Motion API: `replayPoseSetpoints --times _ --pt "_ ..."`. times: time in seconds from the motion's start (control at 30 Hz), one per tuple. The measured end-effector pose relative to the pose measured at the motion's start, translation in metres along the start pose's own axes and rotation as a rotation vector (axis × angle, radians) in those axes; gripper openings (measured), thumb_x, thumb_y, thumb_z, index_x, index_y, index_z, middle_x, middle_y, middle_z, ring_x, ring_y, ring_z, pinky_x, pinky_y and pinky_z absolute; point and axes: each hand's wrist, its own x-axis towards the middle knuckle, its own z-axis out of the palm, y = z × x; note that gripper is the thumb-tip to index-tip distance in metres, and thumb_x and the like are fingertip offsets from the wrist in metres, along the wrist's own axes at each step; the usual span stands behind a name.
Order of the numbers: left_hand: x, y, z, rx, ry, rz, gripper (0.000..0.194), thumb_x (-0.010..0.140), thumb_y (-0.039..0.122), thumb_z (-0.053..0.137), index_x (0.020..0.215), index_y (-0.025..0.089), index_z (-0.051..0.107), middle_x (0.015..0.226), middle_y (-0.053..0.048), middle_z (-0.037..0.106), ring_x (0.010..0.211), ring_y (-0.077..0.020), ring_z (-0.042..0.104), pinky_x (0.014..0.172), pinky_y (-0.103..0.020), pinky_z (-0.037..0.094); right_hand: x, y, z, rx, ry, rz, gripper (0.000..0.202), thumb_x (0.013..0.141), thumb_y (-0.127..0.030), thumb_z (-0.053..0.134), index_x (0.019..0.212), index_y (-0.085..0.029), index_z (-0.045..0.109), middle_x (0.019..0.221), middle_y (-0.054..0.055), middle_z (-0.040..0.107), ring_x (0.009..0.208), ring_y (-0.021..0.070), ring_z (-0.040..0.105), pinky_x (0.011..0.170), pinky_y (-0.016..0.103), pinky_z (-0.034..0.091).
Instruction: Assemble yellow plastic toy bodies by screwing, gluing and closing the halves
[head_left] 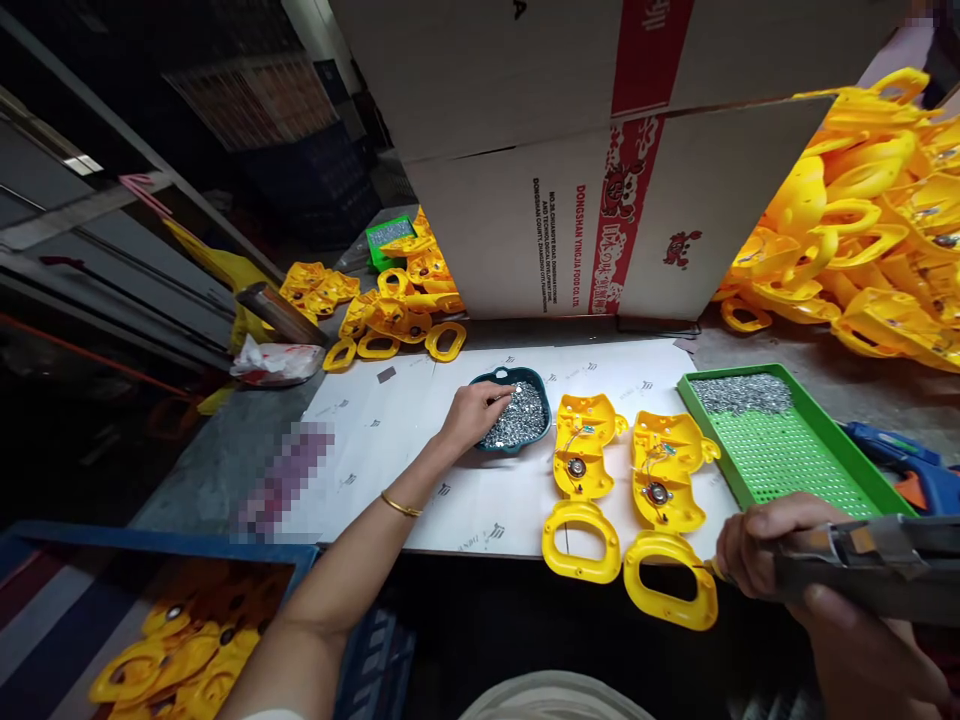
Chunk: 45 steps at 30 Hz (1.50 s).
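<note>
My left hand (472, 412) reaches over a dark teal bowl (547, 412) of small shiny screws (519, 425). Its fingers are drawn together at the screws; whatever is between them is too small to make out. My right hand (757, 540) grips a dark, taped, screwdriver-like power tool (862, 565), its tip close to a yellow ring-shaped handle (709, 605). That handle joins an open yellow plastic shell (686, 475) with wires and a round speaker inside. A similar yellow shell (589, 415) with its ring handle (553, 560) lies to the left.
A green perforated tray (814, 450) with screws lies right, beside a blue tool (900, 450). Yellow parts (847, 220) heap behind it. A tall carton (480, 240) blocks the back. More yellow parts (394, 315) lie back left; a blue crate (225, 540) stands lower left.
</note>
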Motion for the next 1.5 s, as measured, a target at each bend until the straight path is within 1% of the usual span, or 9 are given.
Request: replayPoseSetpoints --times 0.1,0.17,0.27,0.37,0.53,0.73,1.0,1.2,1.5 --pt "-0.034 0.033 0.014 -0.181 0.003 0.027 0.018 0.086 0.026 0.064 0.099 0.021 0.076 0.099 -0.006 0.075 0.09 -0.0177 0.07 0.084 -0.033 0.057 0.008 0.007 0.0 -0.006 -0.001 -0.022 0.027 0.084 -0.035 0.06 0.108 -0.022 0.061 0.061 0.003 0.059 0.052 0.0186 0.058 0.046 0.031 0.051" --pt "-0.064 0.059 0.034 -0.525 -0.099 -0.014 0.021 0.084 0.03 0.066 0.099 0.019 0.076 0.097 -0.008 0.075 0.085 -0.0179 0.07 0.072 -0.028 0.059 0.013 0.006 0.006 0.008 0.086 -0.041 0.027 0.082 -0.035 0.062 0.105 -0.021 0.063 0.058 0.003 0.057 0.05 0.0175 0.057 0.043 0.03 0.049" --pt "-0.102 0.091 0.064 -0.83 -0.184 -0.185 0.027 0.08 0.035 0.07 0.098 0.015 0.077 0.092 -0.011 0.074 0.062 -0.0127 0.066 0.048 -0.019 0.052 0.02 -0.003 0.022 0.064 0.233 -0.121 0.026 0.079 -0.038 0.064 0.097 -0.02 0.065 0.056 0.0 0.054 0.047 0.0159 0.054 0.044 0.031 0.047" --pt "-0.119 0.105 0.081 -0.949 -0.247 -0.32 0.032 0.078 0.038 0.073 0.099 0.014 0.077 0.086 -0.009 0.073 0.045 -0.0057 0.056 0.04 -0.016 0.045 0.027 -0.016 0.035 0.078 0.255 -0.248 0.024 0.079 -0.039 0.061 0.095 -0.022 0.065 0.053 -0.002 0.052 0.042 0.0141 0.05 0.043 0.031 0.047" --pt "-0.12 0.106 0.088 -0.985 -0.324 -0.344 0.034 0.077 0.039 0.073 0.099 0.014 0.076 0.076 -0.005 0.068 0.043 -0.0042 0.054 0.039 -0.015 0.043 0.032 -0.026 0.046 0.122 0.204 -0.294 0.021 0.084 -0.038 0.057 0.095 -0.021 0.062 0.054 -0.004 0.05 0.04 0.0121 0.048 0.04 0.029 0.045" --pt "-0.123 0.109 0.088 -0.991 -0.352 -0.357 0.033 0.077 0.038 0.073 0.099 0.015 0.077 0.072 -0.002 0.065 0.046 -0.0049 0.055 0.041 -0.016 0.046 0.034 -0.017 0.055 0.141 0.204 -0.332 0.017 0.084 -0.039 0.058 0.091 -0.023 0.058 0.051 -0.006 0.048 0.037 0.0108 0.046 0.039 0.026 0.041" --pt "-0.125 0.109 0.092 -0.999 -0.382 -0.427 0.038 0.075 0.042 0.074 0.1 0.014 0.076 0.066 -0.003 0.067 0.046 -0.0063 0.055 0.042 -0.017 0.046 0.03 -0.015 0.055 0.073 0.27 -0.229 0.02 0.083 -0.046 0.059 0.086 -0.027 0.055 0.049 -0.008 0.046 0.035 0.0104 0.044 0.046 0.03 0.045" --pt "-0.125 0.108 0.092 -1.004 -0.392 -0.441 0.039 0.075 0.043 0.074 0.102 0.014 0.076 0.064 -0.002 0.066 0.045 -0.0054 0.054 0.042 -0.016 0.046 0.028 -0.016 0.055 0.059 0.324 -0.234 0.018 0.081 -0.044 0.06 0.086 -0.027 0.056 0.047 -0.007 0.046 0.034 0.013 0.043 0.045 0.033 0.045" --pt "-0.126 0.111 0.093 -1.037 -0.398 -0.483 0.042 0.074 0.043 0.075 0.102 0.012 0.075 0.056 0.0 0.063 0.044 -0.0051 0.052 0.042 -0.016 0.047 0.029 -0.01 0.053 0.108 0.277 -0.258 0.018 0.082 -0.042 0.059 0.09 -0.027 0.059 0.05 -0.007 0.047 0.036 0.0124 0.044 0.046 0.032 0.045"
